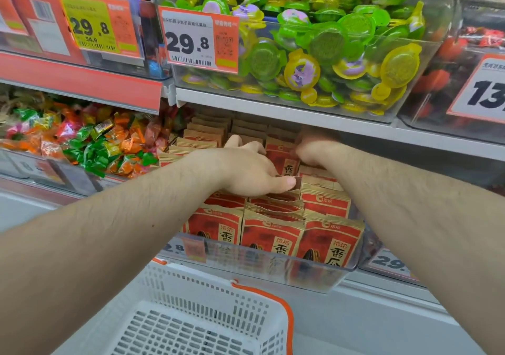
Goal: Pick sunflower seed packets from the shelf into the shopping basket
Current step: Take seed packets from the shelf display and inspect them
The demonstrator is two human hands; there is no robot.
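Red and gold sunflower seed packets (pixel 273 234) stand in rows in a clear bin (pixel 314 275) on the middle shelf. My left hand (pixel 246 169) reaches into the middle rows, its fingers and thumb closing on the top of a packet (pixel 287 177). Further back under the upper shelf, my right hand (pixel 314 152) has its fingers curled on the top edge of another packet (pixel 281 160). The white shopping basket (pixel 191 286) with an orange handle sits below the bin, and no packets show in the part I see.
A clear bin of green and yellow jelly cups (pixel 314 48) overhangs the packets from the shelf above. Wrapped candies (pixel 82 138) fill the bin to the left. Price tags (pixel 196 40) hang on the bin fronts. A pale freezer top (pixel 382 322) lies around the basket.
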